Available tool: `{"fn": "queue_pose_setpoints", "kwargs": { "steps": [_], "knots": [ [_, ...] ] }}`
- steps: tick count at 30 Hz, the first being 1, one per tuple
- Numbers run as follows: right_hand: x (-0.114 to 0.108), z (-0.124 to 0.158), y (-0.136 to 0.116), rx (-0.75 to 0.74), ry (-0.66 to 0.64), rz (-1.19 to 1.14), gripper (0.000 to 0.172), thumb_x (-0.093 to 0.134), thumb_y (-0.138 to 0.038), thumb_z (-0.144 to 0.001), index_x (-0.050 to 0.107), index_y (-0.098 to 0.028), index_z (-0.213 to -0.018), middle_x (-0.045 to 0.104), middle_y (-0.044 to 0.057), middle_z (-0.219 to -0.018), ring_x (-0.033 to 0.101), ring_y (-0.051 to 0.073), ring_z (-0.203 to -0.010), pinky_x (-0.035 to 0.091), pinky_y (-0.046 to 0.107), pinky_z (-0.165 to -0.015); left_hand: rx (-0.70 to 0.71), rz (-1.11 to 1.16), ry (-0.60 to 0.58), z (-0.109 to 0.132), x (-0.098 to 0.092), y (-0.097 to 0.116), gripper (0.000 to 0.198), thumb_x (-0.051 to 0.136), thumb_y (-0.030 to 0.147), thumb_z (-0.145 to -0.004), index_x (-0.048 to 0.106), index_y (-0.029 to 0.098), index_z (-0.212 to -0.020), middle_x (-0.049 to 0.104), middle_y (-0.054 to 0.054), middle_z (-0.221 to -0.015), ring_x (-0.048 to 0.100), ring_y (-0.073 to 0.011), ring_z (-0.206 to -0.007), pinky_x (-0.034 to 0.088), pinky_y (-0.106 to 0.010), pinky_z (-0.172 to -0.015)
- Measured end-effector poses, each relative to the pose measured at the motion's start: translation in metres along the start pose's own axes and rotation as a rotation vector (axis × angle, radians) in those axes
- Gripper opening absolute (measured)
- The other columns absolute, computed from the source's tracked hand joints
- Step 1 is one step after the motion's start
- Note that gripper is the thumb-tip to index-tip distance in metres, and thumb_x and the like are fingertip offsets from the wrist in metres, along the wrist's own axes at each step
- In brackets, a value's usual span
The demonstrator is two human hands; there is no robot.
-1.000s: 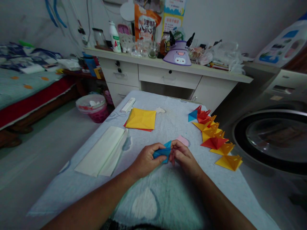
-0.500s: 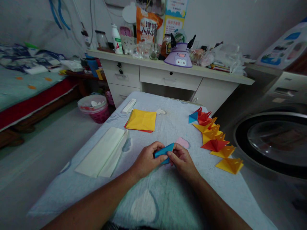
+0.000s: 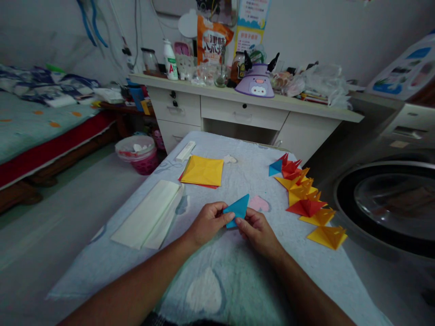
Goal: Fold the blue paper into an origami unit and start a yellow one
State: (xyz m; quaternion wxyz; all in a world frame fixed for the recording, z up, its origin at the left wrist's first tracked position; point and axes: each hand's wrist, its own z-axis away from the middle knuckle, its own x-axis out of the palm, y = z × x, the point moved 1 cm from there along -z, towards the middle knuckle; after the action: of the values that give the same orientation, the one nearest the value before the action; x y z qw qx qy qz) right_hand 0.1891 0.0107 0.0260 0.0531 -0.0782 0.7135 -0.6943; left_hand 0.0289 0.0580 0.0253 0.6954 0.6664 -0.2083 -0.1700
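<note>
A folded piece of blue paper (image 3: 240, 206) comes to a point between my two hands, one corner angled up and away from me, over the middle of the cloth-covered desk (image 3: 251, 174). The fingers of my left hand (image 3: 209, 224) are closed on its left side, thumb flat across the front. The fingers of my right hand (image 3: 260, 228) pinch its lower right edge, thumb in front and the others bent behind; whether the paper touches the cloth, I cannot tell.

Just beyond my right fingers lies a pink heart print (image 3: 259, 203). Farther off to the left, a stack of square sheets (image 3: 203, 170) is topped in yellow, with red showing beneath, beside a slim white box (image 3: 185, 151). Nearer me on that side rests a folded pale sheet (image 3: 146, 217).

Along the right edge runs a line of folded paper pieces (image 3: 307, 207) in blue, red and yellow. Behind the desk stands a white cabinet (image 3: 268, 112) bearing a purple visor (image 3: 256, 83) and an orange bag (image 3: 211, 43); a washing machine (image 3: 413, 149) flanks the right, a pink bin (image 3: 144, 166) the left.
</note>
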Motion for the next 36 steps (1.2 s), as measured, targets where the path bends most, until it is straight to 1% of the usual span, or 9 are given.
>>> {"fn": "queue_pose_setpoints", "kwargs": {
  "steps": [7,10,14,18,21,25,28,31,36],
  "knots": [
    [-0.009,0.001,0.003,0.057,0.019,-0.016,0.035,0.061,-0.052,-0.087,0.060,-0.017,-0.083,0.054,-0.004,-0.062,0.043,0.008,-0.049,0.034,0.021,-0.047,0.005,-0.015,0.012,-0.001,-0.002,0.000,0.034,0.066,0.045,-0.078,0.055,0.014,-0.067,0.050,0.004,-0.059,0.045,-0.0089,-0.056,0.034,-0.021,-0.054],
    [-0.010,0.001,0.003,0.050,0.030,-0.008,0.034,0.060,-0.051,-0.088,0.059,-0.017,-0.081,0.055,-0.003,-0.064,0.045,0.008,-0.051,0.036,0.020,-0.048,0.007,0.017,0.018,-0.001,-0.002,0.000,0.034,0.061,0.046,-0.083,0.058,0.014,-0.071,0.052,0.003,-0.060,0.046,-0.0094,-0.055,0.035,-0.022,-0.055],
    [-0.011,0.001,0.004,0.031,0.032,-0.010,0.033,0.062,-0.049,-0.087,0.056,-0.018,-0.078,0.054,-0.003,-0.063,0.046,0.008,-0.051,0.037,0.020,-0.049,0.018,-0.005,0.023,-0.001,-0.001,0.000,0.041,0.055,0.050,-0.086,0.057,0.014,-0.066,0.052,0.001,-0.058,0.046,-0.0103,-0.055,0.035,-0.023,-0.056],
    [-0.012,0.000,0.007,0.004,0.061,-0.055,0.030,0.068,-0.047,-0.082,0.057,-0.020,-0.088,0.056,-0.003,-0.068,0.048,0.009,-0.052,0.039,0.020,-0.046,0.024,-0.063,0.015,-0.001,-0.001,-0.001,0.043,0.053,0.052,-0.087,0.058,0.014,-0.066,0.051,0.001,-0.057,0.046,-0.0109,-0.055,0.034,-0.023,-0.056],
    [-0.013,-0.002,0.009,0.001,0.063,-0.051,0.031,0.069,-0.046,-0.081,0.058,-0.020,-0.092,0.058,-0.002,-0.069,0.048,0.009,-0.052,0.040,0.020,-0.045,0.039,-0.095,-0.016,-0.001,0.000,-0.002,0.041,0.052,0.048,-0.088,0.059,0.014,-0.066,0.051,0.001,-0.057,0.046,-0.0103,-0.055,0.034,-0.023,-0.055],
    [-0.014,-0.003,0.008,-0.022,0.084,-0.015,0.029,0.069,-0.047,-0.081,0.060,-0.019,-0.088,0.056,-0.003,-0.067,0.046,0.009,-0.051,0.039,0.021,-0.046,0.070,-0.113,0.007,-0.002,0.001,-0.004,0.023,0.060,0.035,-0.082,0.066,0.013,-0.084,0.054,0.003,-0.061,0.049,-0.0102,-0.058,0.037,-0.022,-0.058],
    [-0.015,-0.003,0.007,-0.084,0.102,0.064,0.027,0.069,-0.045,-0.081,0.063,-0.019,-0.085,0.057,-0.001,-0.070,0.049,0.012,-0.061,0.042,0.024,-0.057,0.048,-0.098,0.029,-0.003,0.001,-0.006,0.022,0.063,0.030,-0.078,0.065,0.013,-0.092,0.056,0.003,-0.063,0.051,-0.0105,-0.056,0.038,-0.022,-0.056],
    [-0.014,-0.003,0.007,-0.136,0.126,0.147,0.023,0.070,-0.041,-0.082,0.063,-0.019,-0.082,0.057,-0.001,-0.072,0.051,0.014,-0.071,0.043,0.027,-0.067,0.025,-0.135,-0.008,-0.002,0.003,-0.009,0.017,0.062,0.030,-0.077,0.063,0.014,-0.083,0.056,0.003,-0.062,0.050,-0.0100,-0.054,0.036,-0.021,-0.053],
    [-0.011,-0.005,0.008,-0.088,0.129,0.091,0.027,0.071,-0.042,-0.080,0.059,-0.018,-0.072,0.051,-0.003,-0.068,0.047,0.012,-0.066,0.039,0.024,-0.061,0.035,-0.257,-0.014,-0.001,0.004,-0.012,0.015,0.062,0.029,-0.076,0.059,0.015,-0.073,0.049,0.005,-0.058,0.044,-0.0092,-0.053,0.030,-0.021,-0.050]
  ]
}}
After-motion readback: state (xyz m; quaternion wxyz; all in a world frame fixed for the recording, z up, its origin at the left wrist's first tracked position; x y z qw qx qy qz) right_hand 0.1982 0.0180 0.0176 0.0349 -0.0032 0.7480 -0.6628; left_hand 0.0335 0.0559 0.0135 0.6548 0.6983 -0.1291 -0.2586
